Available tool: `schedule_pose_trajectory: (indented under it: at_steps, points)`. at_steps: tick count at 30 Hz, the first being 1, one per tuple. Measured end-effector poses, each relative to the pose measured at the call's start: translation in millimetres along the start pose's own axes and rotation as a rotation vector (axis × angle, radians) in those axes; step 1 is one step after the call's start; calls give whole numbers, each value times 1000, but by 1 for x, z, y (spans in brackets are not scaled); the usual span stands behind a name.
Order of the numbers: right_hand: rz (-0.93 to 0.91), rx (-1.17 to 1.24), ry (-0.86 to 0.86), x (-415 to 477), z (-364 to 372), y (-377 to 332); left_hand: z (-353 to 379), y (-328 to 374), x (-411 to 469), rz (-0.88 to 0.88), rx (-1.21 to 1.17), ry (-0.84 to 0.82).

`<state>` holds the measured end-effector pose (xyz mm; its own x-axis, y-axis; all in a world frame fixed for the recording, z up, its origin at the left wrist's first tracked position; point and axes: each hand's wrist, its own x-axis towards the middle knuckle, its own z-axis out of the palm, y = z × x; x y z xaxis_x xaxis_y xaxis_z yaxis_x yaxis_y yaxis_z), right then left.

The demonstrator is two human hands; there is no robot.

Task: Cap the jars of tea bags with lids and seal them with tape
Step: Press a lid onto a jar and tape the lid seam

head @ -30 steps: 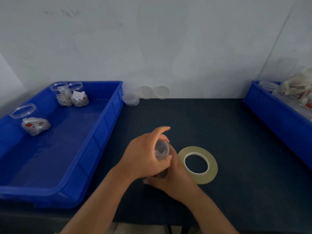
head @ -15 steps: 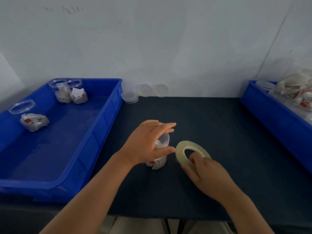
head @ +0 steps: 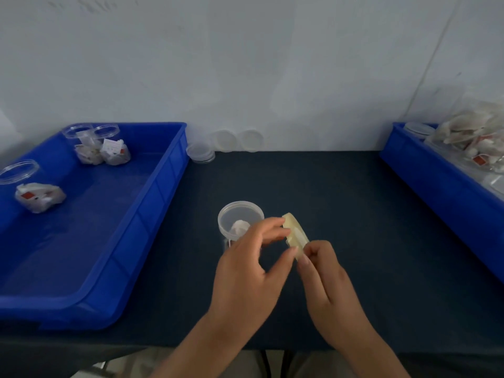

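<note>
L hand (head: 251, 268) + R hand (head: 327, 279) fingers pinch tape roll (head: 296, 236) — on edge, tilted; jar (head: 240, 222) upright.

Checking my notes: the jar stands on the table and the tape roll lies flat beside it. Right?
Not quite. The head view shows the tape roll up on edge, held by the left hand and right hand; the jar does stand on the table.

— How was the light?
— Dim, bluish, diffuse, probably from overhead; shadows on the table (head: 341, 203) were faint.
— And sharpness?
— Soft everywhere. The tape (head: 295, 233) was smeared, and the left tray (head: 169, 186) bowed at the wide-angle edge.
</note>
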<state>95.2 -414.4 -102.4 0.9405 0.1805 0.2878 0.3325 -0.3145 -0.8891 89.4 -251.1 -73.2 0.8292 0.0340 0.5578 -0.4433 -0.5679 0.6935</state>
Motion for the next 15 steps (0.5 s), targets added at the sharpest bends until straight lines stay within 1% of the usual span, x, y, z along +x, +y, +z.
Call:
schedule_pose_trajectory:
  at_steps: [3,7,11,13,15]
  points:
    - [12,-2,-9,-5,2,-4,2,0,-3,-33,-28,72]
    - [2,-81,-39,-10,4,-7,-2,-2,-6,73,23,103]
    - [28,-179,-88,-8,0,-7,-1,-7,-16,171,13,120]
    - [14,-263,-143,-5,-2,-7,1,-11,-22,194,-25,141]
    - [-22,-309,-176,-2,-3,-8,1,-16,-25,180,-60,161]
